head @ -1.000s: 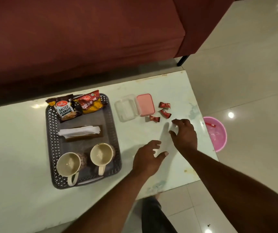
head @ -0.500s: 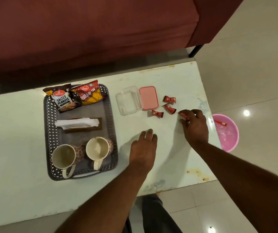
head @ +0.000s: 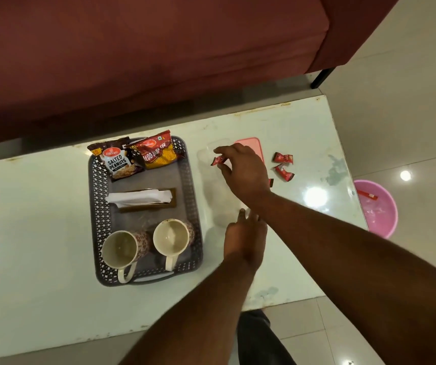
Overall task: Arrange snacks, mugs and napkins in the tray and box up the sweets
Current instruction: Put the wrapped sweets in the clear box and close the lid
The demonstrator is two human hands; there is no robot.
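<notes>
The right hand [head: 243, 172] pinches a red sweet [head: 218, 160] in its fingers [head: 223, 168] directly above the clear box [head: 206, 156] beside the tray [head: 195, 206], while the left hand [head: 245, 238] rests slack and empty on the worktop [head: 40, 219], nearer the person.

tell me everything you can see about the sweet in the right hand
The sweet is a small wrapped candy in glossy red wrapping with dark ends, slightly crumpled. It is pinched between the fingertips of the right hand, lifted off the white table and tilted. It hangs over the clear plastic box, which is hard to make out, next to the pink lid. Nothing but the fingers touches it.
</notes>
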